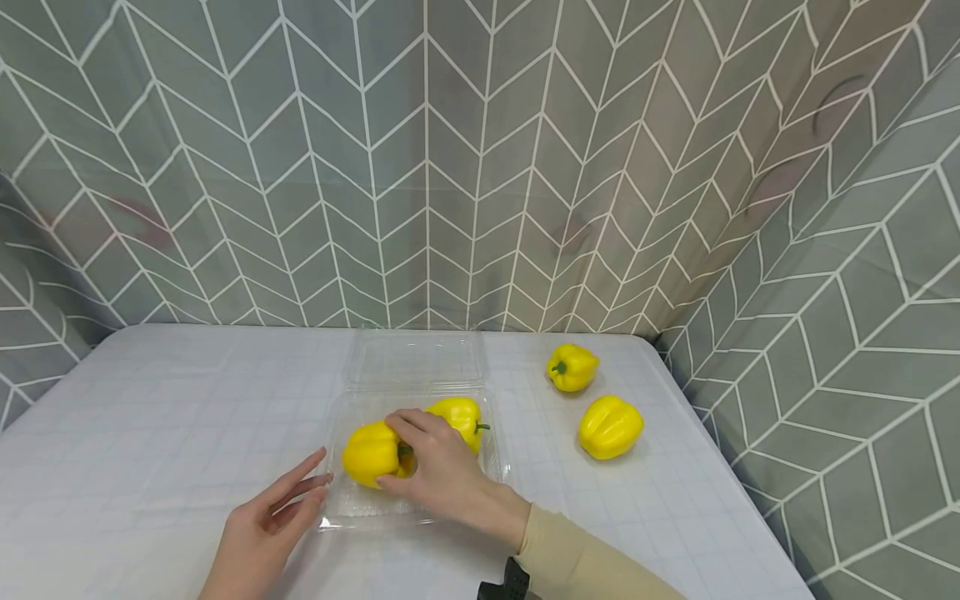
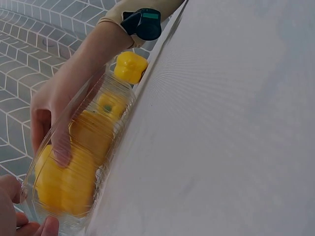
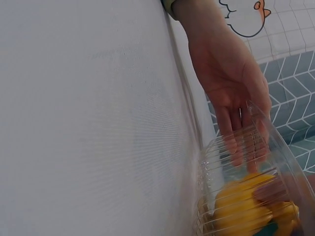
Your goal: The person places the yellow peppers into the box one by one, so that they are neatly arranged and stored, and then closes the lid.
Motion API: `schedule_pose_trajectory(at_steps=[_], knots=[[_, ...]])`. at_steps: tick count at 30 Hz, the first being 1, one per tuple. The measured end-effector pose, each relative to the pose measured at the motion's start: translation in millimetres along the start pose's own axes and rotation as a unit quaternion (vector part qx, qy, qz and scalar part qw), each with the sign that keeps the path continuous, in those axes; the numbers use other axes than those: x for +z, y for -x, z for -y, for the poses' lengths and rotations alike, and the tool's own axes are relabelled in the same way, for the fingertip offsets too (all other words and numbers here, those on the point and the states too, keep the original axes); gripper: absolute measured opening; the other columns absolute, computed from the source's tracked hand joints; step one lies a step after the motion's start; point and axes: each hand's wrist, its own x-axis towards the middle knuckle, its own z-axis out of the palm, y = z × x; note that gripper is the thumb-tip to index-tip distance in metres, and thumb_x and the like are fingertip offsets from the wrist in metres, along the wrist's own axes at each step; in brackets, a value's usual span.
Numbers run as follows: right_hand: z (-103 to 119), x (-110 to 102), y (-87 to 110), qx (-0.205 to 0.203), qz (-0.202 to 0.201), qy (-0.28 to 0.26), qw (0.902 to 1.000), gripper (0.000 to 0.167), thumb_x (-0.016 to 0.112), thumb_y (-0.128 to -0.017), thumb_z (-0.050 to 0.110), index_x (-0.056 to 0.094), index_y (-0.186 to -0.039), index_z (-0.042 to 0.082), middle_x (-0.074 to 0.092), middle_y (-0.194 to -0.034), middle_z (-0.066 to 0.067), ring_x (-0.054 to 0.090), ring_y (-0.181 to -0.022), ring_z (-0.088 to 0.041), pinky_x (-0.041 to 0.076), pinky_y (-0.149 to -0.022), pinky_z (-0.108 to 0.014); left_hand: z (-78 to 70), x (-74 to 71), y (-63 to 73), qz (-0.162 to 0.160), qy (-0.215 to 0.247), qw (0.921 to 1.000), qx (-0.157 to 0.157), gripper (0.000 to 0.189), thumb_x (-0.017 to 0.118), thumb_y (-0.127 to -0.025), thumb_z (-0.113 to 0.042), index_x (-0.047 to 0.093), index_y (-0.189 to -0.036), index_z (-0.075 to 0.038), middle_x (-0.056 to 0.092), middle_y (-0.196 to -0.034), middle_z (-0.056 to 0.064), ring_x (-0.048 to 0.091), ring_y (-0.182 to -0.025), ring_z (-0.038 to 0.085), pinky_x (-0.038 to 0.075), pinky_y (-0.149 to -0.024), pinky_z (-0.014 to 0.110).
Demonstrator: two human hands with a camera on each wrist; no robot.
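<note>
A clear plastic clamshell container [image 1: 375, 510] lies with its lid [image 1: 417, 360] folded back on the far side. My right hand [image 1: 450, 467] reaches over its base and grips a yellow bell pepper [image 1: 367, 455] near the stem end, thumb on the near side and fingers on the far side. Behind that hand a second yellow bell pepper [image 1: 459, 415] sits in the base, its green stem to the right. At the container's left edge is my left hand [image 1: 262, 533], fingers extended with their tips right at the wall; the right wrist view shows this hand [image 3: 231, 73] through the ribbed plastic.
Two more yellow bell peppers lie on the table to the container's right, one farther back [image 1: 573, 367] and one nearer [image 1: 611, 427]. A patterned grey curtain [image 1: 450, 167] hangs behind the white-covered table [image 1: 187, 400] and along its right side.
</note>
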Motion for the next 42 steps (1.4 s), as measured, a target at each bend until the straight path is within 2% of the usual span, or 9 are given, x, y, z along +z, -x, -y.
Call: schedule_pose_trajectory(at_steps=[12,24,33,42], knots=[[-1.4,1.2,-0.3,0.000,-0.006,0.026,0.9996,0.065,0.085,-0.078,0.033,0.061,-0.133,0.007,0.062,-0.132,-0.003,0.060,-0.121,-0.017,0.047,-0.108,-0.026,2.0,0.5,0.1,-0.003,0.009,0.9996,0.026,0.048,0.066,-0.098,-0.033,0.056,-0.144,-0.022,0.072,-0.121,0.006,0.064,-0.101,-0.009,0.053,-0.082,0.007],[-0.6,3.4,0.5,0.000,-0.015,0.053,0.9985,0.064,0.083,-0.079,0.033,0.060,-0.134,0.009,0.060,-0.133,-0.003,0.059,-0.121,-0.018,0.048,-0.108,-0.028,0.9,-0.6,0.9,-0.002,-0.002,0.9999,0.011,0.049,0.065,-0.098,-0.035,0.055,-0.145,-0.024,0.071,-0.122,0.005,0.064,-0.101,-0.010,0.052,-0.082,0.006],[-0.8,4.5,0.6,0.003,-0.023,0.082,0.9964,0.066,0.083,-0.079,0.031,0.059,-0.137,0.013,0.060,-0.130,-0.003,0.059,-0.119,-0.020,0.049,-0.106,-0.031,0.8,-0.7,1.0,-0.004,-0.007,0.9999,0.011,0.049,0.065,-0.098,-0.035,0.055,-0.144,-0.025,0.071,-0.122,0.004,0.063,-0.101,-0.011,0.051,-0.082,0.005],[0.2,3.7,0.9,0.012,-0.024,0.096,0.9951,0.064,0.082,-0.081,0.031,0.058,-0.134,0.006,0.061,-0.131,-0.005,0.059,-0.121,-0.021,0.047,-0.109,-0.031,1.2,0.2,-0.4,-0.003,-0.004,0.9998,0.020,0.049,0.066,-0.098,-0.032,0.054,-0.145,-0.023,0.071,-0.123,0.006,0.062,-0.101,-0.012,0.051,-0.081,0.005]])
